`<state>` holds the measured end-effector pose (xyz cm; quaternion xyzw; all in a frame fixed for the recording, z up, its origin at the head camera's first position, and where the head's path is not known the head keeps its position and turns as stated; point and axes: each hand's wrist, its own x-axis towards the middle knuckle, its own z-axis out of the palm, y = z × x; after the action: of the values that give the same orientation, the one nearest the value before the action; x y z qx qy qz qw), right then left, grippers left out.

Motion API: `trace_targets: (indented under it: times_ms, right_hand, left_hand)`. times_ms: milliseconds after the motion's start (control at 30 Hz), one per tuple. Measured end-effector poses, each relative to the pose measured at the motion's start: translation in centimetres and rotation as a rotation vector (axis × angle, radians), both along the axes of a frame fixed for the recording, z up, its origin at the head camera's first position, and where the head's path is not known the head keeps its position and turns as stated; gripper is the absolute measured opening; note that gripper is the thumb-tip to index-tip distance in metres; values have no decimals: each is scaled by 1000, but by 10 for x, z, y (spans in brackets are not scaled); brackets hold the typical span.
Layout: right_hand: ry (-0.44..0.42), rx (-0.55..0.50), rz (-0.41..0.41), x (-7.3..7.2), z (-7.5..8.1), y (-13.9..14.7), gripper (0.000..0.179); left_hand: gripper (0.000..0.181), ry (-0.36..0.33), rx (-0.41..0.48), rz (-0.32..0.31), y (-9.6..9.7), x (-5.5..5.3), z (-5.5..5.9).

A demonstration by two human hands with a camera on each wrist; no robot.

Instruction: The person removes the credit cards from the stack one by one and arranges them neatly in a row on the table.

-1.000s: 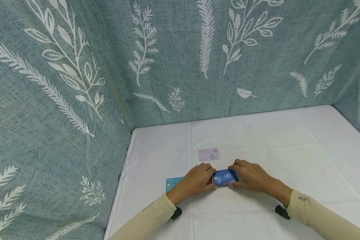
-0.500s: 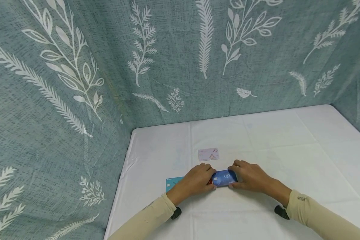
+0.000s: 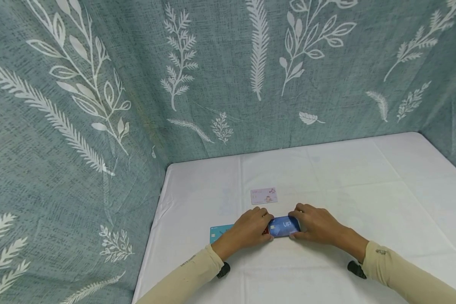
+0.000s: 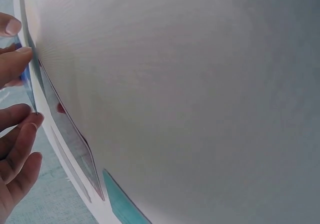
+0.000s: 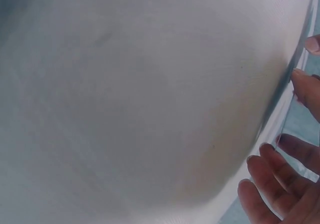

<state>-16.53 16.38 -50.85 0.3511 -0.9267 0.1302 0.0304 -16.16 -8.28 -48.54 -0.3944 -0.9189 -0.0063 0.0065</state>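
A blue card (image 3: 284, 226) marked "VIP" is held by its two short ends between my hands, over the white table. My left hand (image 3: 251, 228) pinches its left end between thumb and fingers, and my right hand (image 3: 318, 223) pinches the right end. In the left wrist view the card's blue face (image 4: 26, 78) appears nearly edge-on, raised off the cloth. A red card (image 3: 266, 230) shows only as a sliver beside the left fingers; the rest is hidden. Partly covered by the left wrist lies a teal card (image 3: 218, 233).
Beyond the hands a pale pink card (image 3: 264, 196) lies flat on the white-covered table (image 3: 365, 181). Green leaf-patterned curtains (image 3: 228, 76) hang behind the table and along its left side. Dark wrist-worn pieces (image 3: 223, 270) show under both sleeves.
Both hands keep the same hold on the blue card, which has hardly moved. The head view has shifted only very slightly.
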Motion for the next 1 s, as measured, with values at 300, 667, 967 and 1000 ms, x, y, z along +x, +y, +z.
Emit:
trace_targets:
  times_ms: [300, 667, 967, 1000]
  right_hand:
    - [13, 2, 0, 1, -5, -1, 61]
    - [18, 0, 6, 0, -4, -2, 61]
    - [16, -11, 13, -2, -2, 0, 60]
    - [17, -14, 15, -2, -2, 0, 60]
  left_hand:
    - [45, -5, 1, -9, 0, 1, 0]
    - [46, -8, -11, 2, 2, -1, 0]
    - [46, 12, -33, 16, 4, -1, 2]
    - [45, 15, -30, 15, 4, -1, 2]
